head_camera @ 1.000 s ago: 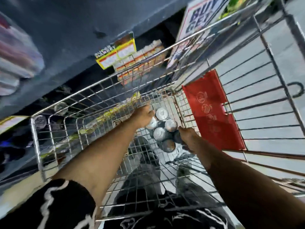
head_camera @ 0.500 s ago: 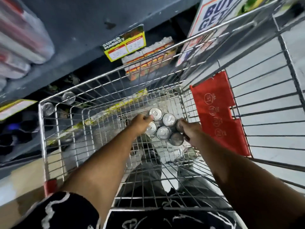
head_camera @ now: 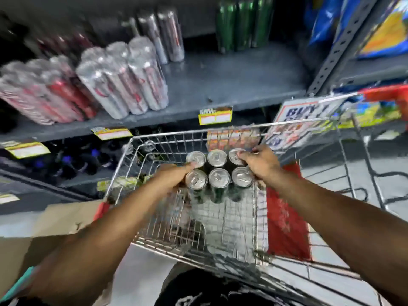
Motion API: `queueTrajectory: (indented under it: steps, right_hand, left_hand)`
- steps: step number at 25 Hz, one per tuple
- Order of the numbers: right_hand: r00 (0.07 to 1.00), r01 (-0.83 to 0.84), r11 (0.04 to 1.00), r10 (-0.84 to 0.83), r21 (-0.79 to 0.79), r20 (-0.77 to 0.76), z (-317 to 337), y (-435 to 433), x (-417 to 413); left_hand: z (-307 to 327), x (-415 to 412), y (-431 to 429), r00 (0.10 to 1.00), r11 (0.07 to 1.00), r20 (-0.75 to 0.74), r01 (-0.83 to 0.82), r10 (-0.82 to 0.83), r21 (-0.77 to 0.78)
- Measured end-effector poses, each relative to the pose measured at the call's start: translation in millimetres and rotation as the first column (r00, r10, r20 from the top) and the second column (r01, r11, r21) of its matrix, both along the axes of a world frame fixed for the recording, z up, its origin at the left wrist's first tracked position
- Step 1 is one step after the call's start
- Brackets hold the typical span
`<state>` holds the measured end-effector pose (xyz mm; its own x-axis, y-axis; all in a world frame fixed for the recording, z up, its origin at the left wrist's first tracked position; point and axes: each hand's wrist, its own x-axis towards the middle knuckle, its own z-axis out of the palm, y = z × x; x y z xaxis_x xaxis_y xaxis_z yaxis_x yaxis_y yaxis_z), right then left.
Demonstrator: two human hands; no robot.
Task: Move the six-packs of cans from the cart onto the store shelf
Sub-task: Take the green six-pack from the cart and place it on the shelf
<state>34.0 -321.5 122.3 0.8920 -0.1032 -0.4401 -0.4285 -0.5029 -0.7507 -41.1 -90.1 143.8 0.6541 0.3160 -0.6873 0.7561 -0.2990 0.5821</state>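
Observation:
A six-pack of dark cans with silver tops (head_camera: 217, 168) is held up inside the wire cart (head_camera: 231, 226), around the height of its rim. My left hand (head_camera: 171, 177) grips the pack's left side. My right hand (head_camera: 259, 163) grips its right side, fingers over the far right can. The grey store shelf (head_camera: 231, 85) runs across behind the cart, with bare room in its middle. Wrapped packs of red and silver cans (head_camera: 119, 78) stand at the shelf's left.
Tall silver cans (head_camera: 163, 34) and green cans (head_camera: 240, 23) stand at the shelf's back. A slotted upright post (head_camera: 337, 45) bounds the shelf at the right. A red flap (head_camera: 284, 219) hangs on the cart's right side. A cardboard box (head_camera: 44, 226) lies at lower left.
Both hands have lifted the six-pack from the cart's bottom up towards its rim. My view has tilted up, so the shelf with its can packs now shows.

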Motion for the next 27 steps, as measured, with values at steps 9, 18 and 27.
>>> queueTrajectory:
  steps: [9,18,27]
  right_hand:
    - [0.918,0.066,0.985,-0.123,0.16,0.377,161.0,30.2,105.5]
    - [0.914,0.039,0.997,-0.061,0.063,0.401,164.1,65.6,196.3]
    - [0.768,-0.352,0.935,0.32,-0.052,0.555,97.8,41.3,132.6]
  left_hand:
    - [135.0,105.9,11.5,0.859,0.95,0.431,-0.175,0.275,-0.259]
    - [147.5,181.6,2.8,0.748,0.922,0.56,-0.377,0.356,-0.083]
    - [72.6,138.6,-1.4,0.746,0.995,0.666,-0.057,-0.015,0.087]
